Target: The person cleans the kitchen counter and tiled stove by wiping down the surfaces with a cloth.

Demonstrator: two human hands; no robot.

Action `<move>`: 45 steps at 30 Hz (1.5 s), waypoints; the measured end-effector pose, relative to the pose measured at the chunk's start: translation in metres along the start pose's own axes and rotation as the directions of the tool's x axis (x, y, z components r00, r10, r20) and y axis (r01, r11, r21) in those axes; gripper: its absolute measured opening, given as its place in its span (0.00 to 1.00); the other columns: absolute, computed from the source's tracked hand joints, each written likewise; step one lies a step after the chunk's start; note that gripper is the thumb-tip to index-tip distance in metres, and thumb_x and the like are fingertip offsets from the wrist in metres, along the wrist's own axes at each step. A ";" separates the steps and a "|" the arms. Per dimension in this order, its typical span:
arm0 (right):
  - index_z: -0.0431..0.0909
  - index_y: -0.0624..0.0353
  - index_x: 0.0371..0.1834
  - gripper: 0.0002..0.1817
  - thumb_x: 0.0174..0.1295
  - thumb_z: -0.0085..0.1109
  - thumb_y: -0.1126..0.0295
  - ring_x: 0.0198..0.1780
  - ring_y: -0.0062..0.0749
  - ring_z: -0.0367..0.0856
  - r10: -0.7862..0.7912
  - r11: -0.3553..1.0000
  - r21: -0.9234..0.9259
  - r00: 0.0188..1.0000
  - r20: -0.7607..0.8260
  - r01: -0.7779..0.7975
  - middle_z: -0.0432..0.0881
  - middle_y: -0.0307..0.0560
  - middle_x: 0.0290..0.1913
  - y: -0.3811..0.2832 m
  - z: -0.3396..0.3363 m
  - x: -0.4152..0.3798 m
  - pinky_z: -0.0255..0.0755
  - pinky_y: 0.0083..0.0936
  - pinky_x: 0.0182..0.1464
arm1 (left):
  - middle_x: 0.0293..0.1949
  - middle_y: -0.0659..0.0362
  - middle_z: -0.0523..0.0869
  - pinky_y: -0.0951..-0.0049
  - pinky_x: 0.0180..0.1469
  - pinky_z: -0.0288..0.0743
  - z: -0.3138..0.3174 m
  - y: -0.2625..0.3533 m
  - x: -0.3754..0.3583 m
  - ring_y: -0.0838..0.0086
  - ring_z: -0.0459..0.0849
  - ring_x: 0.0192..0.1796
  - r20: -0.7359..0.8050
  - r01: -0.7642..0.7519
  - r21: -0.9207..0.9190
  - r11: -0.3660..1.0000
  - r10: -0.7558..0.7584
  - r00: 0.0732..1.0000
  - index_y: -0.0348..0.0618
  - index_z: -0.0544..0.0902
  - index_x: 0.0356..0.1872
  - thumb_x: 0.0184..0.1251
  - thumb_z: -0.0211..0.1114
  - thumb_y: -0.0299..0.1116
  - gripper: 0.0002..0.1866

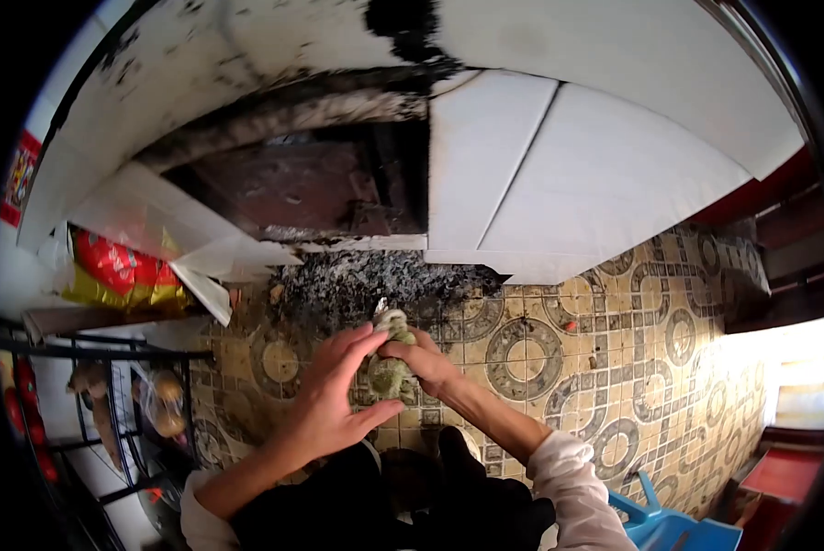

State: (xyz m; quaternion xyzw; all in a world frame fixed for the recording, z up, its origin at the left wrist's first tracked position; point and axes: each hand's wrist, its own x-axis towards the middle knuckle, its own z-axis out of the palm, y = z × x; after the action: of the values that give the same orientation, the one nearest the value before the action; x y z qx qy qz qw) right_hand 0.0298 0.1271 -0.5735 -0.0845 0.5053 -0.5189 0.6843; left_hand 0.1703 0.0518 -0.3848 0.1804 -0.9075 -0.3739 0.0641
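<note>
A rolled or twisted pale green cloth [390, 375] is held above the tiled floor, in front of my body. My right hand [423, 360] grips it from the right, thumb laid across it. Close by on the left, my left hand [336, 390] is open, with thumb and fingers spread around the cloth's left side. Beyond the cloth's upper end, black and grey ash [366, 275] covers the floor below a sooty opening [292, 184] in the white tiled stove.
A black metal rack [109, 354] with produce stands at left, below red and gold bags [123, 266]. White tiled stove front [577, 165] extends right of the opening. A blue plastic stool [673, 528] is at lower right. A small red bit [571, 326] lies on the patterned floor.
</note>
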 end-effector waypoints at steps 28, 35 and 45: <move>0.72 0.73 0.53 0.16 0.63 0.58 0.77 0.39 0.38 0.85 -0.809 0.561 -0.556 0.549 -0.211 0.613 0.84 0.58 0.41 -0.083 0.074 0.020 0.84 0.28 0.42 | 0.50 0.58 0.83 0.65 0.59 0.71 0.051 -0.114 0.096 0.69 0.79 0.53 -0.046 0.039 -0.996 0.085 -0.808 0.587 0.43 0.79 0.55 0.61 0.65 0.38 0.21; 0.72 0.78 0.53 0.23 0.58 0.63 0.72 0.40 0.53 0.84 -0.882 0.354 -0.744 0.468 -0.063 0.567 0.82 0.68 0.41 -0.073 0.134 0.072 0.79 0.38 0.44 | 0.52 0.56 0.80 0.65 0.55 0.76 0.026 -0.189 0.055 0.67 0.79 0.53 0.014 -0.242 -0.952 -0.186 -0.818 0.575 0.40 0.76 0.56 0.71 0.58 0.42 0.20; 0.71 0.77 0.58 0.24 0.60 0.63 0.77 0.40 0.32 0.85 -0.785 0.569 -0.545 0.605 -0.135 0.616 0.84 0.59 0.43 -0.087 0.087 0.033 0.82 0.24 0.41 | 0.56 0.58 0.80 0.62 0.60 0.69 0.042 -0.111 0.082 0.71 0.76 0.57 -0.105 -0.158 -0.987 0.025 -0.846 0.522 0.48 0.72 0.64 0.69 0.63 0.37 0.24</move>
State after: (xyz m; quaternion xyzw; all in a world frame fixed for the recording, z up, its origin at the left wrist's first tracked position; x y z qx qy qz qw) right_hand 0.0420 0.0260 -0.4966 -0.3379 0.6484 -0.6263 0.2703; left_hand 0.1145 -0.0242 -0.4941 0.4762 -0.2268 -0.7478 0.4034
